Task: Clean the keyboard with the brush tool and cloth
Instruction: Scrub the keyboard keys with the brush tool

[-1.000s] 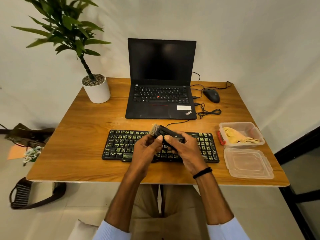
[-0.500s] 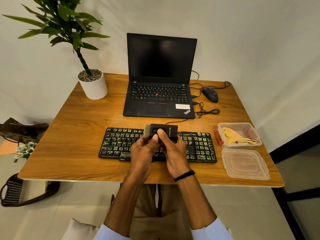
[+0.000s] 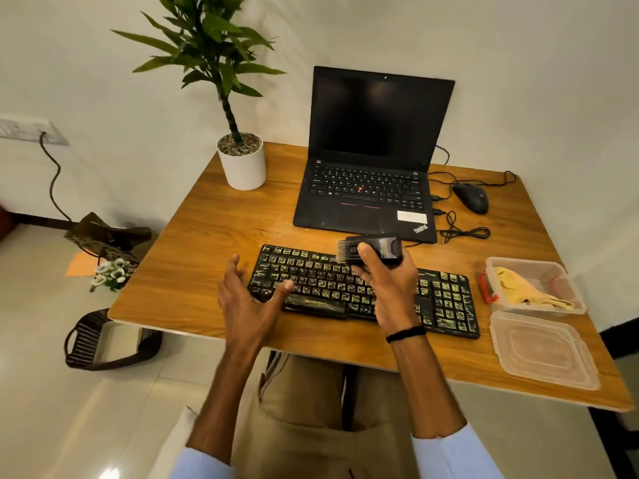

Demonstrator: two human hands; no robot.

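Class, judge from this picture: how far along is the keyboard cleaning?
Done: the lid lies off beside the container, and the brush tool is out. In hand: the right hand grips it above the keyboard; the left hand hovers open. Left: the keys look smeared, so brushing and wiping remain; the cloth lies in the container.

— What's at the back of the brown wooden table?
— An open black laptop, a white-potted green plant left of it, a black corded mouse right.
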